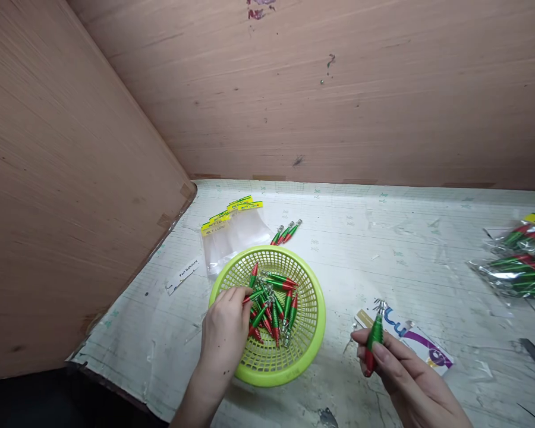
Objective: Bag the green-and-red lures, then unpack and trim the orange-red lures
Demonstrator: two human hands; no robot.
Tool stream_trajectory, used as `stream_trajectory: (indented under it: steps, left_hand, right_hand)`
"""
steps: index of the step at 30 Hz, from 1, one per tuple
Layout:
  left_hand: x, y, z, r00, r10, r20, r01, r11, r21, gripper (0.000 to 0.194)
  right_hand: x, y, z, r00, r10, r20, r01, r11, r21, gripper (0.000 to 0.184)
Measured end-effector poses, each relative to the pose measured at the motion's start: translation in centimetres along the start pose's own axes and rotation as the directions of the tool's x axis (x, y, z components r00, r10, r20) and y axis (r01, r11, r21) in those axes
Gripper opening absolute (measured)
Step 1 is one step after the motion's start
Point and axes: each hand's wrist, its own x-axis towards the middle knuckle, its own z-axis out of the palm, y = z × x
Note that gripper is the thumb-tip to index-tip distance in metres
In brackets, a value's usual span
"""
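In the head view, the right hand (410,380) pinches one red-and-green fishing lure (376,340) between thumb and fingers, hook end up and red end down, over a printed card (428,352) on the table (339,261). The left hand (225,327) reaches into a green plastic basket (316,339) that sits toward the near left corner of the table; its fingertips are at a lure in the loose pile (274,315), but the thumb is hidden, so I cannot tell whether they grip it. Three more lures (288,232) lie just beyond the basket's far rim, beside clear bags (236,238) with yellow tops, toward the table's far left corner. A printed paper strip (182,276) lies near the left edge. Bags filled with lures (526,273) are well to the right; the table's right edge is not visible. Each lure looks light and stiff, with a smooth, perhaps slippery body. The hooks look sharp and likely to snag on neighbours, so the middle or the red end is the safer place to take hold.
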Motion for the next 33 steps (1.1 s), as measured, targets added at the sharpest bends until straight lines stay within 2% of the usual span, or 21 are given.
stream_trajectory:
  steps: [3, 5, 6, 8, 10, 12, 14, 17, 20, 22, 25, 28, 31, 33]
  left_hand:
    - [-0.2, 0.4, -0.3, 0.997, -0.074, -0.033, 0.064, 0.971, -0.230, 0.019]
    - [-0.7, 0.8, -0.5, 0.986, -0.164, 0.016, 0.152, 0.869, -0.471, 0.024]
    - [-1.0, 1.1, -0.5, 0.976, -0.206, 0.075, 0.210, 0.774, -0.597, 0.029]
    - [-1.8, 2.0, -0.4, 0.941, -0.243, 0.234, 0.331, 0.523, -0.786, 0.039]
    - [-2.6, 3.1, -0.3, 0.899, -0.235, 0.370, 0.425, 0.257, -0.868, 0.045]
    - [-3.4, 4.2, -0.3, 0.861, -0.220, 0.458, 0.477, 0.041, -0.878, 0.045]
    - [-4.0, 5.1, -0.5, 0.836, -0.218, 0.503, 0.492, -0.107, -0.864, 0.040]
    - [-4.5, 6.1, -0.8, 0.822, -0.226, 0.524, 0.486, -0.204, -0.850, 0.037]
    - [-4.8, 6.6, -0.6, 0.821, -0.234, 0.520, 0.476, -0.223, -0.851, 0.040]
    - [-5.0, 7.0, 0.0, 0.834, -0.261, 0.486, 0.447, -0.198, -0.872, 0.042]
    - [-5.5, 7.7, 1.3, 0.870, -0.344, 0.354, 0.353, -0.069, -0.933, 0.041]
    - [-6.2, 8.5, 2.5, 0.901, -0.415, 0.124, 0.216, 0.184, -0.959, 0.030]
    - [-6.7, 9.1, 3.0, 0.907, -0.404, -0.124, 0.062, 0.417, -0.907, 0.019]
    - [-6.8, 9.5, 3.1, 0.902, -0.369, -0.225, -0.015, 0.494, -0.870, 0.016]
  right_hand:
    - [-0.3, -0.5, -0.1, 1.000, 0.022, 0.014, -0.022, 0.999, -0.034, 0.034]
    - [-0.5, -0.7, -0.1, 0.999, 0.023, 0.047, -0.020, 0.999, -0.049, 0.034]
    - [-0.5, -0.8, -0.1, 0.998, 0.020, 0.064, -0.017, 0.998, -0.054, 0.035]
    - [-0.6, -1.0, 0.3, 0.995, 0.007, 0.102, 0.000, 0.998, -0.070, 0.035]
    - [-0.6, -1.3, 1.0, 0.989, -0.027, 0.145, 0.042, 0.994, -0.100, 0.034]
    - [-0.4, -1.8, 2.2, 0.976, -0.068, 0.205, 0.096, 0.987, -0.131, 0.031]
    - [-0.1, -2.6, 3.6, 0.959, -0.087, 0.271, 0.128, 0.982, -0.137, 0.029]
    - [0.7, -3.6, 5.3, 0.947, -0.166, 0.276, 0.212, 0.966, -0.147, 0.029]
    - [1.2, -4.3, 5.9, 0.915, -0.359, 0.184, 0.396, 0.885, -0.246, 0.029]
    - [1.0, -4.5, 5.7, 0.900, -0.376, 0.220, 0.426, 0.863, -0.271, 0.022]
    - [0.2, -4.4, 5.5, 0.915, -0.233, 0.331, 0.300, 0.938, -0.171, 0.017]
    - [-0.6, -4.1, 5.9, 0.945, -0.092, 0.314, 0.091, 0.996, 0.018, 0.019]
    - [-1.2, -3.9, 6.5, 0.958, 0.037, 0.285, -0.096, 0.976, 0.196, 0.021]
    - [-1.3, -4.0, 6.8, 0.961, 0.065, 0.269, -0.136, 0.957, 0.256, 0.022]
